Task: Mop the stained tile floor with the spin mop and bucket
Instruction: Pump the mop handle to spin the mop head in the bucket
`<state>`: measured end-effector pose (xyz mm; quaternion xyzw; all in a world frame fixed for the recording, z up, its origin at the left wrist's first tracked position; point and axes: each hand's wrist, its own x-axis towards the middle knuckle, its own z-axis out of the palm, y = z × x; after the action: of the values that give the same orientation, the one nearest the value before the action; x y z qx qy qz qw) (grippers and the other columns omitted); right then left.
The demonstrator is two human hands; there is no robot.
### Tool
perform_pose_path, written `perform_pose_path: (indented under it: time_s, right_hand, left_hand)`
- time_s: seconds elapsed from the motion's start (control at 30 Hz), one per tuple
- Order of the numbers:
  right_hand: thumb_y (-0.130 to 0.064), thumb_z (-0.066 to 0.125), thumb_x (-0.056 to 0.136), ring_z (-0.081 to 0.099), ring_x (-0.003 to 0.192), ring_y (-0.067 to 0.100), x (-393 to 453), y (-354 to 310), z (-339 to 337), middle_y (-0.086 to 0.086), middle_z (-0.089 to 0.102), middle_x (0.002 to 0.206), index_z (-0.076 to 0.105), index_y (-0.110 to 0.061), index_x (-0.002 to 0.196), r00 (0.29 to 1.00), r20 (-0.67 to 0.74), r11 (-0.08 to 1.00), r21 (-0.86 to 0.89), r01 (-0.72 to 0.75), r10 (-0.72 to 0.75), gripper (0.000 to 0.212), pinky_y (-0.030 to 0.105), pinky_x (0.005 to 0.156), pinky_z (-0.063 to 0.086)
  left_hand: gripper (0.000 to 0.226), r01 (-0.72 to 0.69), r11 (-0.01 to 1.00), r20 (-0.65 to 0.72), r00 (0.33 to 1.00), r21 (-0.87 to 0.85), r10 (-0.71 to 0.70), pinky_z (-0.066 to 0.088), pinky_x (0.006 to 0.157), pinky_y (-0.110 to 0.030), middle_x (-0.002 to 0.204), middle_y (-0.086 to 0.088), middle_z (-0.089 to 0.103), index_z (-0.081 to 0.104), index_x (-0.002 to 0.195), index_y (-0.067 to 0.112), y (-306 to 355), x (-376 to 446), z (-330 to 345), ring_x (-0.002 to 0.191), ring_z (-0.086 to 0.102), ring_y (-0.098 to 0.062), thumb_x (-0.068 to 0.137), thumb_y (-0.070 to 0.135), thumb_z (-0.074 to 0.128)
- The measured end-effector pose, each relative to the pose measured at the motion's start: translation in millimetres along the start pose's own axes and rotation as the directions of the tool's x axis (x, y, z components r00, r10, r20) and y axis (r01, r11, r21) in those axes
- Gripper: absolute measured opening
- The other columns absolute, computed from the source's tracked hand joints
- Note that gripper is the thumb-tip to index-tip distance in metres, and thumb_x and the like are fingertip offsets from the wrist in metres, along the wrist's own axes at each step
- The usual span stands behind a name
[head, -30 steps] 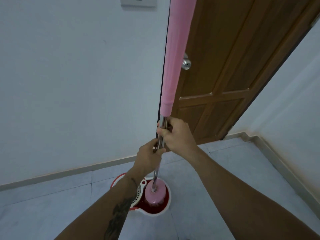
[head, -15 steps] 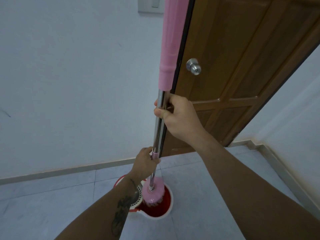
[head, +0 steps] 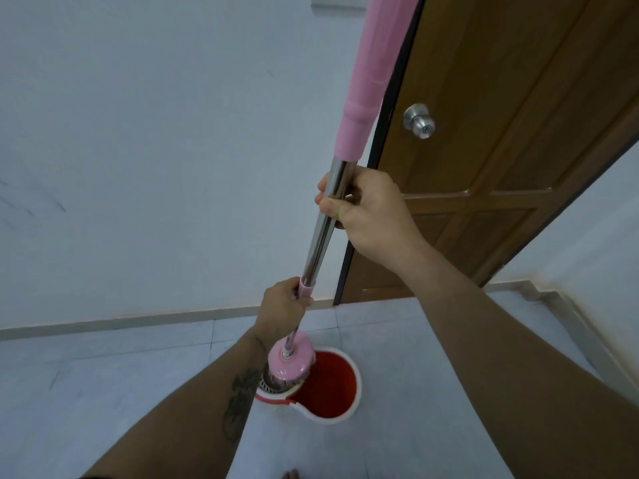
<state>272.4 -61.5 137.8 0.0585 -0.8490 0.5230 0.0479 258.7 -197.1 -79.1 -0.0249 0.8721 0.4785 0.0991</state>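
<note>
The spin mop stands nearly upright, its steel pole (head: 320, 236) running up to a pink sleeve (head: 370, 81). My right hand (head: 366, 209) grips the steel pole just below the sleeve. Lower down, my left hand (head: 281, 311) grips the pole at a small pink collar. The pink mop head (head: 292, 361) sits over the wringer basket on the left side of the red and white bucket (head: 345, 414). The bucket's round red basin lies open to the right of the mop head. Pale tile floor (head: 397, 340) surrounds the bucket.
A white wall (head: 155, 150) with a skirting strip runs behind the bucket. A brown wooden door (head: 501, 133) with a steel knob (head: 419, 121) stands to the right. Another wall and skirting close the right side. A toe shows at the bottom edge.
The mop head has shifted from the red basin leftward onto the wringer basket. My hands have spread apart along the pole, the right one higher and the left one lower at the collar.
</note>
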Motion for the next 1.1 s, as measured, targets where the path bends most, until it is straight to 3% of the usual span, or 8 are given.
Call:
perform_pose_path:
  time_s: [0.13,0.27,0.43,0.5,0.6,0.73,0.93,1.1]
  right_hand:
    - [-0.008,0.065,0.089,0.067,0.094,0.01,-3.5,16.6,23.0,-0.004,0.07,0.097,0.065,-0.021,0.099,0.998,0.009,0.997,0.034,-0.063,0.063,0.017,0.037,0.088,0.057]
    - [-0.005,0.064,0.088,0.066,0.095,0.01,-9.2,36.5,48.3,-0.005,0.07,0.099,0.064,-0.021,0.097,0.991,0.016,0.989,0.055,-0.136,0.135,0.018,0.034,0.091,0.055]
    - [-0.004,0.063,0.089,0.065,0.092,0.012,-13.9,55.3,73.8,-0.002,0.069,0.099,0.065,-0.017,0.099,0.984,0.021,0.983,0.035,-0.178,0.177,0.017,0.022,0.082,0.052]
    - [-0.003,0.062,0.088,0.064,0.09,0.012,-16.7,66.3,84.0,-0.002,0.069,0.099,0.065,-0.016,0.1,0.976,0.04,0.976,0.017,-0.217,0.216,0.018,0.017,0.074,0.049]
    - [0.0,0.061,0.086,0.063,0.087,0.012,-24.2,86.7,98.9,-0.002,0.068,0.095,0.065,-0.015,0.097,0.959,0.073,0.962,-0.018,-0.273,0.273,0.019,0.02,0.073,0.05]
    - [0.003,0.06,0.086,0.064,0.093,0.013,-23.8,102.8,105.0,0.001,0.068,0.101,0.064,-0.016,0.098,0.952,0.093,0.956,0.004,-0.292,0.29,0.022,0.017,0.074,0.048]
    - [0.001,0.06,0.086,0.063,0.091,0.012,-14.9,103.4,111.2,-0.002,0.067,0.099,0.064,-0.018,0.097,0.962,0.093,0.967,-0.023,-0.255,0.256,0.022,0.015,0.072,0.047]
    - [-0.002,0.058,0.092,0.063,0.094,0.011,0.9,110.0,111.0,-0.001,0.067,0.105,0.06,-0.019,0.107,0.957,0.09,0.961,-0.03,-0.275,0.277,0.022,0.009,0.067,0.041]
  left_hand:
    - [0.012,0.094,0.996,0.023,0.995,0.005,-0.094,0.052,0.082,-0.033,0.089,0.0,0.07,0.07,0.098,0.02,-19.5,7.5,-13.4,0.088,0.064,-0.023,0.086,0.019,0.07]
    - [0.018,0.134,0.99,0.038,0.99,0.037,-0.135,0.052,0.088,-0.034,0.096,-0.002,0.073,0.072,0.102,0.02,-40.3,9.8,-17.4,0.092,0.065,-0.022,0.084,0.022,0.07]
    - [0.019,0.215,0.976,0.089,0.972,0.017,-0.216,0.049,0.08,-0.031,0.1,-0.006,0.071,0.068,0.108,0.018,-60.7,12.5,-10.2,0.093,0.064,-0.025,0.09,0.022,0.064]
    - [0.025,0.237,0.971,0.147,0.96,0.037,-0.24,0.048,0.085,-0.032,0.107,-0.005,0.07,0.067,0.115,0.018,-68.3,13.6,-7.0,0.099,0.064,-0.025,0.091,0.025,0.062]
    - [0.04,0.212,0.97,0.293,0.926,0.117,-0.238,0.049,0.098,-0.04,0.117,-0.001,0.068,0.064,0.125,0.022,-77.5,16.9,-9.4,0.104,0.063,-0.023,0.087,0.032,0.064]
    - [0.047,0.112,0.974,0.425,0.886,0.198,-0.188,0.049,0.099,-0.045,0.117,-0.006,0.067,0.059,0.128,0.021,-80.0,19.6,-17.6,0.106,0.062,-0.027,0.082,0.018,0.065]
    - [0.033,0.147,0.982,0.328,0.928,0.122,-0.179,0.054,0.089,-0.037,0.102,-0.004,0.071,0.062,0.125,0.021,-80.0,31.3,-15.4,0.092,0.067,-0.023,0.093,0.026,0.055]
    - [0.035,0.155,0.985,0.279,0.945,0.082,-0.172,0.055,0.087,-0.041,0.095,-0.007,0.069,0.06,0.127,0.016,-81.7,40.5,-5.3,0.081,0.062,-0.02,0.096,0.03,0.05]
